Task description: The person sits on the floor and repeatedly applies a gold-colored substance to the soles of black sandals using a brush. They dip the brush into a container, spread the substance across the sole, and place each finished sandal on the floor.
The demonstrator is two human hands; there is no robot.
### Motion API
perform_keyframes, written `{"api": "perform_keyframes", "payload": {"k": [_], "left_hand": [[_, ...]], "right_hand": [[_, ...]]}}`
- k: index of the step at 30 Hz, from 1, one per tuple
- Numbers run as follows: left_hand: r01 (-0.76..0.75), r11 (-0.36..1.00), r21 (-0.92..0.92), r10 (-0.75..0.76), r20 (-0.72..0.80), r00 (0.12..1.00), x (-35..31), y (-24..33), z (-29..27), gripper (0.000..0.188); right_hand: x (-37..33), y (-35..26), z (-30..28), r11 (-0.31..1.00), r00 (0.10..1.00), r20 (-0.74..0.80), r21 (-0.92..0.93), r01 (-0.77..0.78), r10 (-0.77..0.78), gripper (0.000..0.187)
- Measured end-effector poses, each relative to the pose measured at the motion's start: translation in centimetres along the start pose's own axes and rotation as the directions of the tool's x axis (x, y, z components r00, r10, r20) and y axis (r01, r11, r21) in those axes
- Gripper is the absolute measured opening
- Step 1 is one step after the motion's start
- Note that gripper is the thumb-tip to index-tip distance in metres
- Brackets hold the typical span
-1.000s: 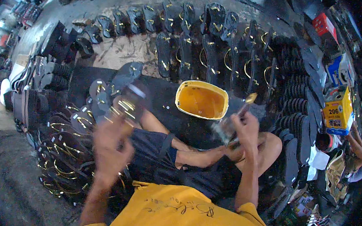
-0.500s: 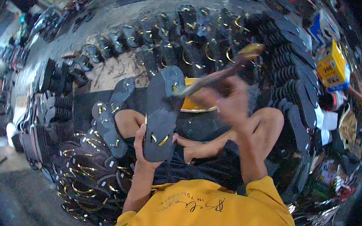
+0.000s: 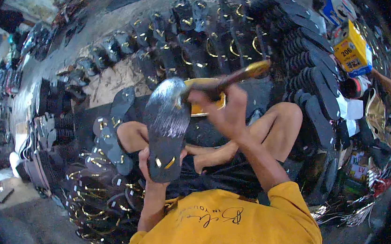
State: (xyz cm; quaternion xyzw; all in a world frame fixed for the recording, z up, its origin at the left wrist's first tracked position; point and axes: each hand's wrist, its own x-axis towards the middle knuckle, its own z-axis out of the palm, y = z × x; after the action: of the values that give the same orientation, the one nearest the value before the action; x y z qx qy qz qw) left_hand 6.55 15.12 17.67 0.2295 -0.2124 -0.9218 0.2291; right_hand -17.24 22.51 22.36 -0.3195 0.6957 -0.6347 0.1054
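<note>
A dark sandal sole (image 3: 165,141) stands tilted up in front of me, with my left hand (image 3: 146,164) closed around its lower end. Two short gold strap ends (image 3: 164,163) poke out near that end. The sole's upper half has a wet, shiny coat with streaks. In my right hand (image 3: 227,112) is a brush (image 3: 242,74) with a wooden handle, its tip against the sole's upper right edge; the bristles are blurred. Behind the right hand sits a yellow bowl (image 3: 201,114), partly hidden by hand and brush.
Rows of dark sandals with gold straps (image 3: 183,17) stand beyond my legs. Tall stacks of soles (image 3: 310,71) line the right side. On the left lie a heap of gold-strapped sandals (image 3: 94,193) and several loose soles (image 3: 122,150). A yellow box (image 3: 352,48) is at far right.
My right hand with the brush has moved left and closer to the sole. The sole's upper half, matt before, now shines with a wet coat. The view has shifted slightly.
</note>
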Motion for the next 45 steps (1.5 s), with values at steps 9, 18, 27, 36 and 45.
{"api": "perform_keyframes", "payload": {"k": [9, 18, 27, 36, 45], "left_hand": [[0.107, 0.994, -0.038, -0.098, 0.191, 0.977, 0.8, -0.3, -1.5, 0.069], [0.164, 0.978, -0.126, -0.151, 0.105, 0.983, 6.2, 0.8, -1.3, 0.047], [-0.318, 0.814, 0.486, 0.346, 0.033, 0.938, 8.1, 0.4, 1.2, 0.049], [-0.02, 0.964, -0.263, 0.036, 0.057, 0.998, 8.6, -1.6, 1.7, 0.059], [-0.457, 0.873, 0.172, 0.449, 0.085, 0.89, 7.2, -1.9, 4.1, 0.057]], "right_hand": [[7.2, 1.3, -2.4, 0.993, 0.99, -0.127, 0.092, 0.079, -0.067, 0.024], [-5.6, -0.6, -0.2, 0.961, 0.932, 0.341, 0.275, 0.029, -0.126, 0.02], [-7.3, -3.5, 0.6, 0.938, 0.898, 0.439, 0.303, -0.168, 0.019, 0.05], [-2.8, -2.1, 1.0, 0.995, 0.995, 0.023, 0.001, -0.097, 0.097, 0.022], [-4.9, -2.6, 1.4, 0.975, 0.996, 0.028, 0.205, 0.081, -0.089, 0.026]]}}
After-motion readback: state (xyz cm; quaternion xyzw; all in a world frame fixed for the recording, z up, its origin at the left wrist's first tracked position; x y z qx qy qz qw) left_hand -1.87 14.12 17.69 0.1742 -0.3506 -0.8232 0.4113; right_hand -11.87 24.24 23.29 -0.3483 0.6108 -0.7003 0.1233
